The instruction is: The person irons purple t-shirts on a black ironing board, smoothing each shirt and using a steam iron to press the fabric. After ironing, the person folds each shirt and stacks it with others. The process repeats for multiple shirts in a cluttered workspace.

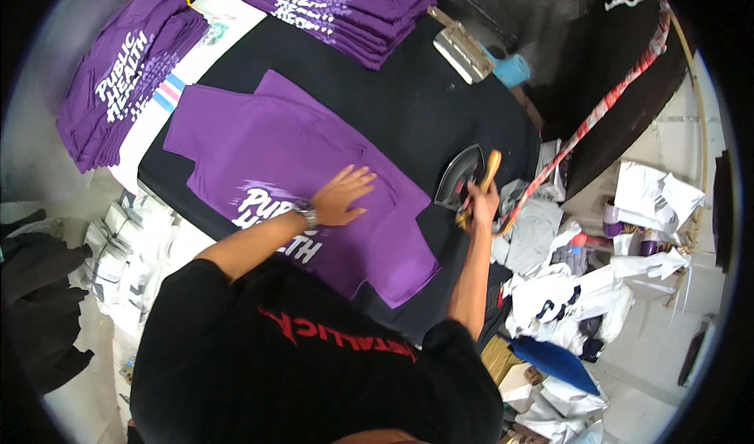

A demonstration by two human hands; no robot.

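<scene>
A purple T-shirt (277, 131) with white printed lettering lies spread on the black-covered table (406, 108). My left hand (344, 196), a metal-banded watch on its wrist, rests palm down on the shirt beside the print, holding nothing. At the table's right, my right hand (483, 202) grips the wooden handle (491, 167) of an electric iron (462, 173). The iron sits just off the shirt's right edge, over the black cloth. Part of the lettering is hidden by my left forearm.
Folded purple shirts form a stack (353, 14) at the back and another stack (129, 78) at the far left. A metal block (462, 52) lies at the back right. A red-and-white wrapped cord (595, 114) runs up from the iron. Crumpled white cloth (565, 302) lies right of the table.
</scene>
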